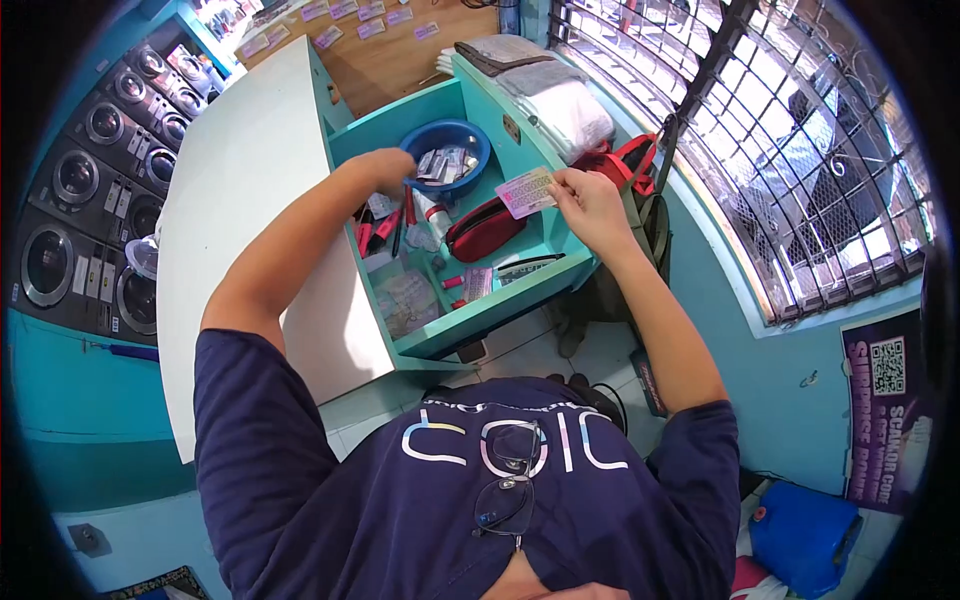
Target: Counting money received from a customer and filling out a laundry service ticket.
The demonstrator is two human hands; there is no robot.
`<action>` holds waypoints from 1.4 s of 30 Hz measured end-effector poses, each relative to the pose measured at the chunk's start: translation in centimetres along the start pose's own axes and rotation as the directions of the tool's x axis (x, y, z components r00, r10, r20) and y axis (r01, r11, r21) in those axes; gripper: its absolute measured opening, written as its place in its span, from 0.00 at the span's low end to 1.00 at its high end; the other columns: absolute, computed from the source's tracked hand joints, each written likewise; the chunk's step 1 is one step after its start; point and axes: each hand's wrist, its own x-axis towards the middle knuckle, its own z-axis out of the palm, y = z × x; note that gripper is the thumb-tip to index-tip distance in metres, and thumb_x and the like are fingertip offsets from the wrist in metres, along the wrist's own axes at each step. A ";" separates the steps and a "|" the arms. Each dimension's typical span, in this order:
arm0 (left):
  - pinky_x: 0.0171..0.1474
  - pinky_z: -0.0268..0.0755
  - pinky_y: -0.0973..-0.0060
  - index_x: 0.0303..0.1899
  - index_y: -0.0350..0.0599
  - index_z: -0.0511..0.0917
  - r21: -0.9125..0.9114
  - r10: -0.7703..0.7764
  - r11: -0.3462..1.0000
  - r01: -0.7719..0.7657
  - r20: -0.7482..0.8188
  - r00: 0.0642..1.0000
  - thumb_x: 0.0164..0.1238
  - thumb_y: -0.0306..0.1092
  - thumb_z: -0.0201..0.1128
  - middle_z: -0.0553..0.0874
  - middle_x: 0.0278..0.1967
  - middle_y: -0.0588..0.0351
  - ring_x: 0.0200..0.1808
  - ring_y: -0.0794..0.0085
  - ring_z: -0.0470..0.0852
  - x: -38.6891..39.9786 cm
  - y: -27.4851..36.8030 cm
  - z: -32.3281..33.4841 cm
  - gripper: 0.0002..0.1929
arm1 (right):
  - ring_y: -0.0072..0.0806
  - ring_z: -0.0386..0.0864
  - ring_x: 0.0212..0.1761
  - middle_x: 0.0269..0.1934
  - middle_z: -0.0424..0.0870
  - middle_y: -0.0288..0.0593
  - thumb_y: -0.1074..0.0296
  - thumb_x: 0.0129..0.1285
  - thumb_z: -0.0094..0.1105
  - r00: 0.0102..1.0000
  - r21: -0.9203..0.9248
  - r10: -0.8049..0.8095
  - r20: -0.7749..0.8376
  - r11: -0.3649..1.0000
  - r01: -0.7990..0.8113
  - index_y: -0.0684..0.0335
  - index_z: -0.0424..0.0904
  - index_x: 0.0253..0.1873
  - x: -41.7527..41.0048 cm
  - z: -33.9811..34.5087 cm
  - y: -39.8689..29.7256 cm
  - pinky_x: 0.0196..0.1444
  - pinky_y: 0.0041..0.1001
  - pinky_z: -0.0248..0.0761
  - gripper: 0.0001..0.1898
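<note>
My right hand [592, 206] pinches a small printed purple-and-yellow card [526, 192] by its edge, above the right side of an open turquoise drawer [480, 319]. Over the drawer's left side is my left hand [391, 169], blurred, beside a blue plastic bowl [481, 169]; its fingers are partly hidden. Several small packets [444, 165] lie in the bowl. Below the card sits a red zippered pouch [486, 229]. A white tube [435, 214], pink and dark pens or markers [384, 230], another printed card [478, 283] and a clear plastic container [406, 301] also lie in the drawer.
A white countertop [247, 180] runs along the left. Folded cloths in plastic [555, 97] and a red bag [626, 165] are at the right, near a barred window [750, 135]. Stacked front-loading machines [75, 225] stand far left. Several cards [371, 28] lie on a wooden surface ahead.
</note>
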 end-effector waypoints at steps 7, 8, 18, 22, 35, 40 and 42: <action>0.45 0.71 0.70 0.39 0.39 0.81 -0.619 0.089 0.624 -0.476 -0.549 0.831 0.59 0.38 0.60 0.84 0.37 0.46 0.41 0.64 0.82 -3.0 9.8 -3.9 0.13 | 0.36 0.79 0.24 0.23 0.80 0.47 0.68 0.57 0.57 0.989 0.165 0.095 0.110 0.980 -0.112 0.66 0.78 0.36 0.0 0.3 0.4 0.29 0.30 0.69 0.07; 0.45 0.71 0.70 0.39 0.39 0.81 -0.624 0.074 0.624 -0.470 -0.552 0.831 0.59 0.38 0.60 0.84 0.37 0.46 0.41 0.64 0.82 -2.9 10.4 -4.0 0.13 | 0.34 0.80 0.25 0.24 0.81 0.47 0.68 0.58 0.57 0.983 0.192 0.121 0.137 0.971 -0.146 0.66 0.78 0.37 0.1 0.3 0.4 0.30 0.28 0.69 0.07; 0.32 0.74 0.80 0.43 0.36 0.79 -0.763 -0.391 0.587 -0.270 -0.559 0.731 0.63 0.27 0.57 0.83 0.29 0.57 0.27 0.79 0.79 -8.2 7.9 -4.1 0.09 | 0.46 0.72 0.53 0.51 0.73 0.58 0.56 0.64 0.52 0.986 0.097 0.144 -0.087 0.986 -0.135 0.67 0.72 0.52 0.5 0.5 3.0 0.55 0.35 0.63 0.20; 0.34 0.75 0.81 0.49 0.36 0.76 -0.831 -0.602 0.468 -0.299 -0.548 0.581 0.66 0.25 0.53 0.82 0.32 0.57 0.30 0.79 0.79 -12.0 3.2 -2.2 0.12 | 0.38 0.65 0.62 0.58 0.69 0.53 0.43 0.67 0.41 0.883 0.414 0.426 0.197 0.780 -0.469 0.66 0.64 0.62 1.3 1.4 1.8 0.62 0.31 0.57 0.31; 0.33 0.76 0.80 0.41 0.35 0.78 -0.964 -0.819 0.175 -0.201 -0.256 0.514 0.61 0.26 0.60 0.82 0.33 0.55 0.32 0.77 0.81 -18.2 0.1 2.2 0.08 | 0.23 0.71 0.40 0.42 0.74 0.38 0.39 0.68 0.34 0.735 0.514 0.310 0.603 0.553 -0.655 0.61 0.69 0.53 0.9 6.4 -3.2 0.43 0.24 0.67 0.29; 0.33 0.76 0.80 0.41 0.35 0.78 -0.966 -0.810 0.169 -0.195 -0.249 0.531 0.61 0.26 0.60 0.83 0.33 0.55 0.32 0.77 0.82 -18.0 -1.0 2.5 0.08 | 0.51 0.58 0.66 0.62 0.61 0.64 0.38 0.67 0.29 0.894 0.169 0.258 0.367 0.926 -0.336 0.72 0.53 0.66 0.2 11.2 -2.9 0.66 0.35 0.50 0.39; 0.33 0.76 0.80 0.41 0.35 0.78 -0.968 -0.829 0.152 -0.199 -0.235 0.508 0.61 0.26 0.59 0.83 0.33 0.55 0.32 0.76 0.82 -18.7 -1.5 3.3 0.08 | 0.53 0.56 0.67 0.63 0.59 0.66 0.37 0.67 0.28 0.876 0.094 0.304 0.375 0.927 -0.363 0.73 0.51 0.67 -0.4 10.4 -7.9 0.67 0.36 0.49 0.40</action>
